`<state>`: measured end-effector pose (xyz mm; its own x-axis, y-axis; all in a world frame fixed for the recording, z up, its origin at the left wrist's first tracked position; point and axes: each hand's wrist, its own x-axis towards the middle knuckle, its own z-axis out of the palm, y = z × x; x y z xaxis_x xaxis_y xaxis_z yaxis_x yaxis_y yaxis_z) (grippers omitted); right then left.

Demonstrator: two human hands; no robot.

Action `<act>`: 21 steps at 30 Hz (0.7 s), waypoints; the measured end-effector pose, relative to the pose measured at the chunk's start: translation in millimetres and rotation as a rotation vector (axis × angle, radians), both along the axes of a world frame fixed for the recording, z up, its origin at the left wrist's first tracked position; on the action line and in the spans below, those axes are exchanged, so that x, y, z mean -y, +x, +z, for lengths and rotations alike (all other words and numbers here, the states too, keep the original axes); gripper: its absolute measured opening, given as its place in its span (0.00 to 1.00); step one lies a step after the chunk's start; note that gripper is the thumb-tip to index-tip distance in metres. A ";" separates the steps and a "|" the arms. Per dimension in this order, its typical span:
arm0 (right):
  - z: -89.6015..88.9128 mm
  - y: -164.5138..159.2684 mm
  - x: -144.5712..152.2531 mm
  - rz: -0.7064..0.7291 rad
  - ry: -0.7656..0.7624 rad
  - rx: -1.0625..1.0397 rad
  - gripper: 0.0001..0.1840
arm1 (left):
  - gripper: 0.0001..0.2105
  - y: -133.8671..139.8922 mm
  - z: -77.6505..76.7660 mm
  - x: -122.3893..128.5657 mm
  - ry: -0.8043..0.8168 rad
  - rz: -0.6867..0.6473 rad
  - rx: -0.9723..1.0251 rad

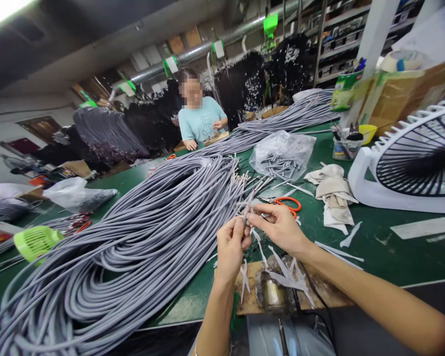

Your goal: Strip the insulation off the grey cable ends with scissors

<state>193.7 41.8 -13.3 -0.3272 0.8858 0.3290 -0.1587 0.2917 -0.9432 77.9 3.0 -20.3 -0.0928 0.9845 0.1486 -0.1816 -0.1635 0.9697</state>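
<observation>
My left hand [234,241] pinches the end of a grey cable, its fingers closed around the sheath. Just to its right, my right hand [278,225] is closed at the same cable end, thumb and forefinger together; whatever fine part sits between those fingertips is too small to make out. A large coiled bundle of grey cables [133,222] lies to the left, its stripped, pale ends beside my hands. Orange-handled scissors [289,201] rest behind my right hand. Below my hands, white strips [287,274] lie over a wooden board [250,296] with a round metal pot [273,295].
A clear plastic bag of short grey pieces [282,158] sits beyond my hands. On the right stand a white fan [411,158], crumpled cloth gloves [333,193] and a tool tub [346,146]. A soldering iron [283,336] hangs near my lap. Across the table is a person [203,118].
</observation>
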 end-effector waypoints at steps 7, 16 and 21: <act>5.2 6.8 -4.9 0.083 -0.013 -0.042 0.09 | 0.15 -1.4 3.8 3.0 -0.113 -0.206 0.178; 2.0 -9.9 5.7 0.051 -0.223 -0.230 0.13 | 0.15 3.7 4.2 2.6 -0.074 -0.183 0.228; 2.5 -14.0 9.9 0.024 -0.209 -0.179 0.12 | 0.11 4.3 -1.6 6.7 0.124 0.092 -0.129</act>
